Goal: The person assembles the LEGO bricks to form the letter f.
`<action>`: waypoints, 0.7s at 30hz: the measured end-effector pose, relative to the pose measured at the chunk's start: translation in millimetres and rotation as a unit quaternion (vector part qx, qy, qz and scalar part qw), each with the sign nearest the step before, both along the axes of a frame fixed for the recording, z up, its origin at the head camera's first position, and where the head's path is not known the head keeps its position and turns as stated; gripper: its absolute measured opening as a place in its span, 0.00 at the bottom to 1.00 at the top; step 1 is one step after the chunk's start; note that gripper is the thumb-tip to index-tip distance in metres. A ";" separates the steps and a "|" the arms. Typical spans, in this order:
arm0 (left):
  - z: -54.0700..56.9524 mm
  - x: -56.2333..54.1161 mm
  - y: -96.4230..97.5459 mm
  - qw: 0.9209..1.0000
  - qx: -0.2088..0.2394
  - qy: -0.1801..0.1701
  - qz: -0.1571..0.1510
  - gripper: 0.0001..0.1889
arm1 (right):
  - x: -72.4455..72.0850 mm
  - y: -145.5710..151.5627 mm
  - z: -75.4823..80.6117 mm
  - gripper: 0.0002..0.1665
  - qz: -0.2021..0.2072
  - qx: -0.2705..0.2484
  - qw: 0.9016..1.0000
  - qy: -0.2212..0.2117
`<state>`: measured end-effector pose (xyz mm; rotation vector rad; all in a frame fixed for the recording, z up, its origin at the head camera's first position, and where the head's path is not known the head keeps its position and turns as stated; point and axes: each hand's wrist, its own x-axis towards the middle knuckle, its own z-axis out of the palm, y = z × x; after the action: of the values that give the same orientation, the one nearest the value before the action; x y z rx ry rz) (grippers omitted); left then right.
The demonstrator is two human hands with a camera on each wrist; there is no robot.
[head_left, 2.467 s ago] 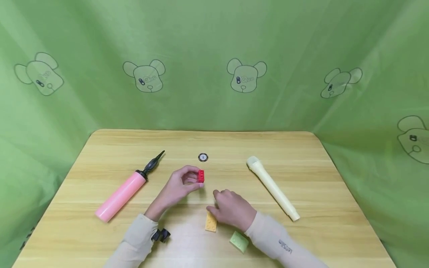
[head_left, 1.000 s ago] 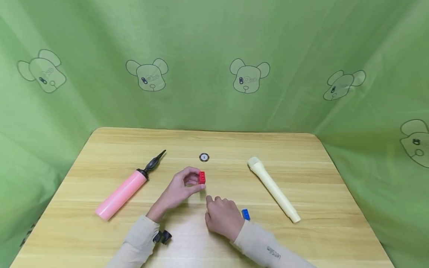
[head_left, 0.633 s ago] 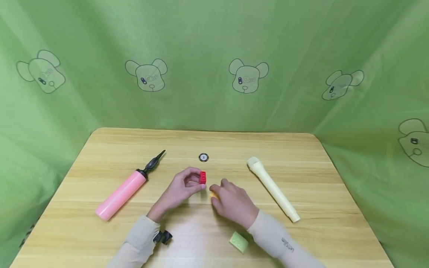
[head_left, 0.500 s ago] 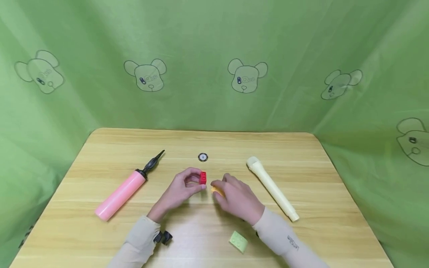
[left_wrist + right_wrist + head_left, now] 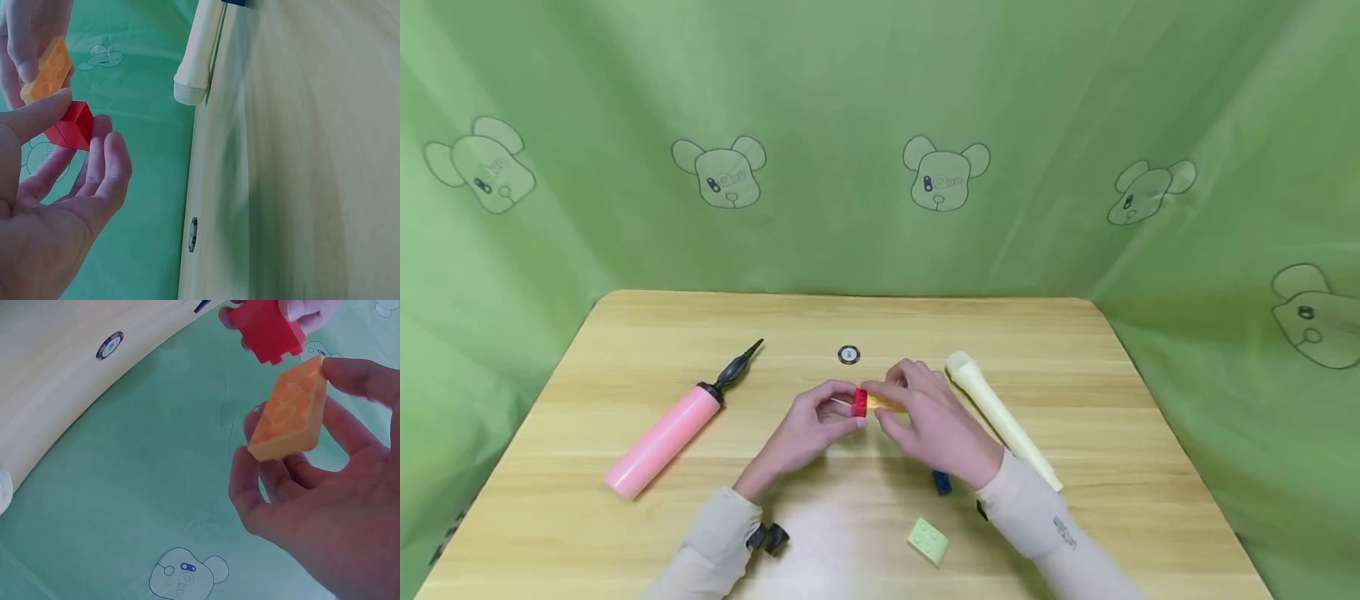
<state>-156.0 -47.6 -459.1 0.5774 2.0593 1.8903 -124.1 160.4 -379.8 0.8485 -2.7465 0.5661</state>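
Over the middle of the table, my left hand [image 5: 808,427] pinches a red toy building brick [image 5: 860,403] between thumb and fingers. My right hand [image 5: 938,423] holds a yellow-orange building brick [image 5: 878,403] by its ends, close to the red one. In the right wrist view the yellow-orange brick [image 5: 287,415] shows its hollow underside, and a small gap separates it from the red brick [image 5: 265,328]. A light green brick [image 5: 928,542] lies studs up near the front. Beside the right wrist is a dark blue brick [image 5: 942,482], partly covered by the arm.
On the left lies a pink hand pump [image 5: 664,442] with a black nozzle. A round black-and-white chip [image 5: 848,355] sits farther back. The cream microphone-shaped stick [image 5: 992,404] is partly behind the right arm. A green curtain [image 5: 835,250] hangs around the table [image 5: 715,321].
My right hand has lifted the yellow-orange brick off the table and brought it up and left to the red brick. The left hand has shifted only slightly.
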 end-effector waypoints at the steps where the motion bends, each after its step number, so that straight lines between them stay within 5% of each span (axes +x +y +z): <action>1: -0.6 0.4 0.6 1.000 0.001 -0.001 0.001 0.22 | 0.1 -0.8 -1.0 0.21 0.002 -0.004 1.000 -0.004; 21: -0.7 4.0 5.8 0.999 0.028 -0.020 0.000 0.23 | -3.2 -6.4 -6.9 0.21 0.008 -0.024 1.000 -0.002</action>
<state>-152.0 -41.8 -459.8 0.5476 1.9871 1.9496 -127.3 154.0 -386.8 0.8595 -2.7199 0.6351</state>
